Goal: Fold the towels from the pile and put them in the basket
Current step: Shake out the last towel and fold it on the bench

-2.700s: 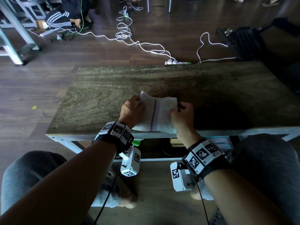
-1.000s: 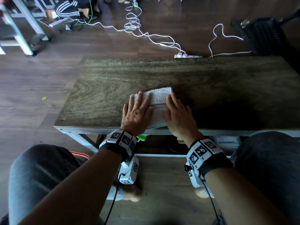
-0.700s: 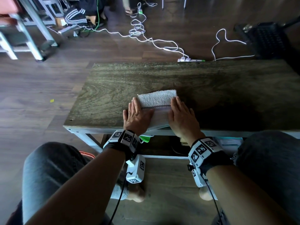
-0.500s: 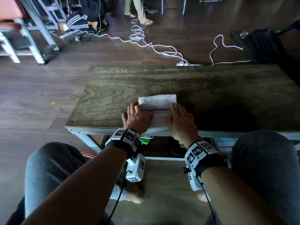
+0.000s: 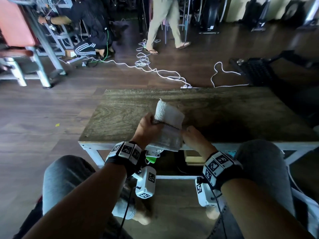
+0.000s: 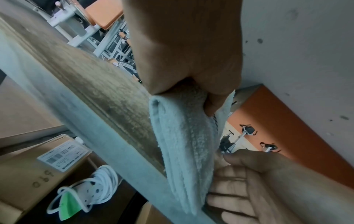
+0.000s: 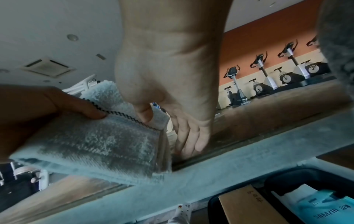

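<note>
A folded white towel (image 5: 168, 118) with a black checkered stripe is raised off the wooden table (image 5: 224, 109) near its front edge, tilted with its far end up. My left hand (image 5: 148, 128) grips the towel's left side, thumb on the stripe and fingers underneath; the left wrist view shows this pinch on the towel (image 6: 184, 136). My right hand (image 5: 191, 137) is at the towel's right edge. In the right wrist view its fingers (image 7: 191, 136) point straight down at the table edge, and the thumb touches the towel (image 7: 95, 144). No pile or basket is recognisable.
White cables (image 5: 155, 69) and a power strip lie on the floor beyond the table. A person (image 5: 164, 23) walks at the back. A black perforated object (image 5: 255, 71) stands at the far right. Under the table are a cardboard box (image 6: 28, 174) and a black bin (image 7: 287, 178).
Both hands lay flat on the towel, pressing it to the table. Now my left hand has gripped it and lifted it, and my right hand has slid to its right edge.
</note>
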Demonstrator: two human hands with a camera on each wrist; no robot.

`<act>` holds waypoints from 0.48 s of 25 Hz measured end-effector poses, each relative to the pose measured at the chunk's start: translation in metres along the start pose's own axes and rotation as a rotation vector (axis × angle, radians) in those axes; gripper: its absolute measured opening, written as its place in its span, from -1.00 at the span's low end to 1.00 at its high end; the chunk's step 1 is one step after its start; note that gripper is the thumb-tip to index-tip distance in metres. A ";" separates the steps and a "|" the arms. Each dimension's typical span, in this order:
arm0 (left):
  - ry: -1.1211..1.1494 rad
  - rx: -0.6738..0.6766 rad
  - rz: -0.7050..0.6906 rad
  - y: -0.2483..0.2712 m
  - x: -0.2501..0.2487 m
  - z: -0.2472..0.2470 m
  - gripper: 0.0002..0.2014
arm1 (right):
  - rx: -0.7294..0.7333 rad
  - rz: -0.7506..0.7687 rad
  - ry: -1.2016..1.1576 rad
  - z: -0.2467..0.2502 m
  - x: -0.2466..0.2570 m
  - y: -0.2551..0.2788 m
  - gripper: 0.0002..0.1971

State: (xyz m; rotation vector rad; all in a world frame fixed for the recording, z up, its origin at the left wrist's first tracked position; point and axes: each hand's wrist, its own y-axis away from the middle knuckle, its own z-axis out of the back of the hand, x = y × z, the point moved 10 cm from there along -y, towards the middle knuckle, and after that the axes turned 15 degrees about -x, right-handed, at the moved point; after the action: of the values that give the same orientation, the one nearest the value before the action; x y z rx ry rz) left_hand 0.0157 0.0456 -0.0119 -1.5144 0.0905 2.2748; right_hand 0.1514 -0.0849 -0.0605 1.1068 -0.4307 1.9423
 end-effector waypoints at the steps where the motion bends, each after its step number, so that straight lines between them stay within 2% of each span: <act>1: 0.109 0.018 0.018 0.004 -0.008 0.005 -0.74 | -0.003 -0.008 -0.075 0.005 0.011 0.007 -0.77; 4: 0.354 0.043 0.085 0.011 -0.027 0.028 -0.77 | 0.002 -0.044 -0.170 0.006 0.037 0.018 -0.75; 7: 0.448 -0.026 0.115 0.014 -0.040 0.062 -0.86 | 0.014 -0.132 -0.247 -0.003 0.057 0.025 -0.72; 9: 0.474 -0.079 0.148 0.016 -0.035 0.087 -0.78 | 0.061 -0.085 -0.245 -0.017 0.077 0.032 -0.65; 12: 0.489 -0.188 0.221 0.020 -0.009 0.122 -0.87 | 0.083 -0.004 -0.247 -0.040 0.102 0.040 -0.42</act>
State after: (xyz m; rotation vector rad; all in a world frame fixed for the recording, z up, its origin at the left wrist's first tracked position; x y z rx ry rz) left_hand -0.0950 0.0579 0.0427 -2.2346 0.1937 2.0632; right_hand 0.0710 -0.0324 0.0056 1.4076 -0.4830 1.8400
